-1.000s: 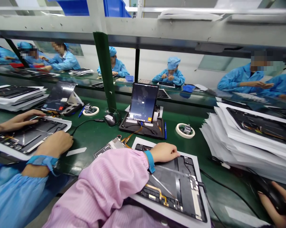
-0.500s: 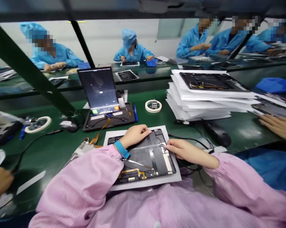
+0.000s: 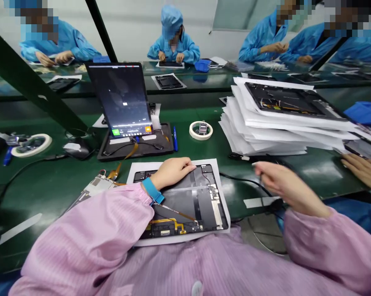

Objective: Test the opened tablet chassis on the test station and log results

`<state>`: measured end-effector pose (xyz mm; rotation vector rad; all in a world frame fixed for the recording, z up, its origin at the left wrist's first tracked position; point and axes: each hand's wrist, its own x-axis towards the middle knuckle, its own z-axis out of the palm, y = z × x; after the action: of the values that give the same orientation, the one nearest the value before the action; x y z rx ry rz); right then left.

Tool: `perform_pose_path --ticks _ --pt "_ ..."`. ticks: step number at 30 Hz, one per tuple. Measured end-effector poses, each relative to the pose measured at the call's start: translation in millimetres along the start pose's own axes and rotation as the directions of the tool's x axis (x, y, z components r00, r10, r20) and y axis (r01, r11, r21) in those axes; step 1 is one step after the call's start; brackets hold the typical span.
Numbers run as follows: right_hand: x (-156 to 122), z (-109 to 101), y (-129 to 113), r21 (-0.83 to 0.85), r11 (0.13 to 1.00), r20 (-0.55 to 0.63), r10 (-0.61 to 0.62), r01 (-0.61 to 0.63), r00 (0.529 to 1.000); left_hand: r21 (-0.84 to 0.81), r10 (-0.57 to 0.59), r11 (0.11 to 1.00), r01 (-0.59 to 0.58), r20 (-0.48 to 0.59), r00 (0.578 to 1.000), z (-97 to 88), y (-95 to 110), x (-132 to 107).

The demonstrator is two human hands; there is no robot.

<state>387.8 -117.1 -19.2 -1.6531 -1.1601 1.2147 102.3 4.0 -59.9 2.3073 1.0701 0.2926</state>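
An opened tablet housing [image 3: 179,205] with ribbon cables and bare circuit parts lies on a sheet of white paper [image 3: 221,181] in front of me. My left hand [image 3: 173,170], with a blue wrist strap [image 3: 153,191], is closed at the housing's far edge; its fingertips are partly hidden. Off to the right of the housing, my right hand [image 3: 276,181] is raised over the bench with fingers pinched together. Something small may be in that pinch, but I cannot make it out. A ribbon cable [image 3: 120,166] runs left of the housing by a loose metal-backed part [image 3: 96,185].
Behind the housing stands a lit tablet screen [image 3: 120,98] on a dark tray [image 3: 117,154]. A blue pen [image 3: 175,139] and tape roll [image 3: 200,130] lie nearby. Paper-layered housings [image 3: 265,127] are stacked right, beside a co-worker's hand [image 3: 364,170]. Several co-workers sit across.
My right hand has left the housing's right edge and moved right, over the bench. My left hand stays at the far edge. The camera view has tilted down slightly.
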Motion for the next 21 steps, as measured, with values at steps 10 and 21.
perform_pose_path --ticks 10,21 --pt "-33 50 3 -0.169 0.959 0.000 -0.232 0.228 0.973 0.050 -0.005 0.999 0.006 -0.007 1.000 1.6 0 -1" --pt "-7 75 30 -0.028 0.996 0.185 -0.083 0.090 0.979 0.081 -0.001 0.997 0.001 0.004 1.000 1.5 1 -1"
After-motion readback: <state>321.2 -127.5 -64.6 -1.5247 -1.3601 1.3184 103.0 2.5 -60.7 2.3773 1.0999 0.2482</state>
